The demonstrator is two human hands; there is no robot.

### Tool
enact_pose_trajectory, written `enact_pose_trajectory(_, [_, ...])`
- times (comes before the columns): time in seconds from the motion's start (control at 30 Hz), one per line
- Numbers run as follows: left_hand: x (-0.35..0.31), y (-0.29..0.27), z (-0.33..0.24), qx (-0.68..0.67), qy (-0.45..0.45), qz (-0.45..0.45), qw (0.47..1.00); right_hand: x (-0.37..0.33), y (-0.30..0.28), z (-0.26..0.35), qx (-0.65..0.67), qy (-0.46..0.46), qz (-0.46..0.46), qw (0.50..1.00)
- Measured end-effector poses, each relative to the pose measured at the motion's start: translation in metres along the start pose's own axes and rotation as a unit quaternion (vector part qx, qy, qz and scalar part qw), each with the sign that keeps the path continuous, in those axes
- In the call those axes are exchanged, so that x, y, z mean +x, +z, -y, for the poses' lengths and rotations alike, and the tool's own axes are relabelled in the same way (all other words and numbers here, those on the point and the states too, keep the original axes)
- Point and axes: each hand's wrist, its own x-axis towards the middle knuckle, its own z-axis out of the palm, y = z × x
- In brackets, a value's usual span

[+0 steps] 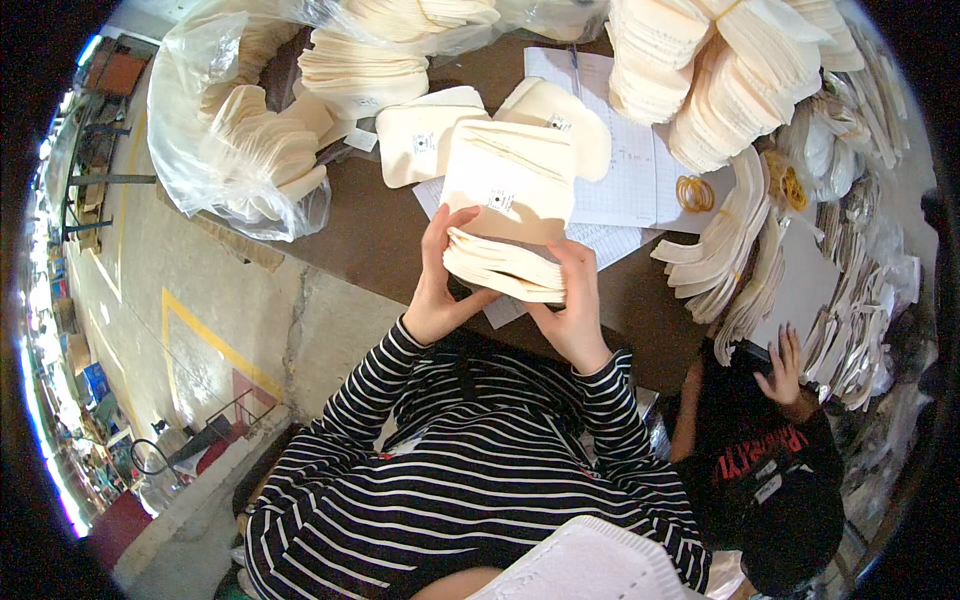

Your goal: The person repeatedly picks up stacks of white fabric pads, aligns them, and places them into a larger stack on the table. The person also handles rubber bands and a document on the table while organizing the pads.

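Observation:
My left hand (438, 290) and my right hand (575, 310) grip the two ends of a small stack of cream fabric pieces (505, 266). I hold it edge-up at the front of the table, and the layers part slightly in the middle. Just beyond it lies a larger cream pile (510, 165) with a small printed label on its top piece. Two more labelled cream pieces, one at the left (415, 150) and one at the right (582, 128), sit partly behind that pile. Some of my fingers are hidden behind the stack.
A clear plastic bag (180, 140) of cream pieces stands at the left. More bundles (725, 85) fill the far right, above paper sheets (625, 190) and rubber bands (694, 194). Pale strips (715, 255) lie at the right, near a co-worker's hand (785, 370).

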Motion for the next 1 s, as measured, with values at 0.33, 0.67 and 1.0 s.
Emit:
enact_pose_trajectory(0.33, [-0.007, 0.005, 0.006, -0.125, -0.102, 0.060, 0.985, -0.013, -0.037, -0.013, -0.073, -0.035, 0.029, 0.996])
enact_pose_trajectory(0.67, [0.009, 0.000, -0.012, 0.172, 0.045, 0.048, 0.983, -0.011, -0.028, -0.014, 0.007, -0.009, 0.009, 1.000])
enact_pose_trajectory(1.0, [-0.005, 0.015, 0.005, 0.018, -0.050, 0.002, 0.999, -0.009, -0.043, -0.012, -0.010, -0.001, 0.008, 1.000])
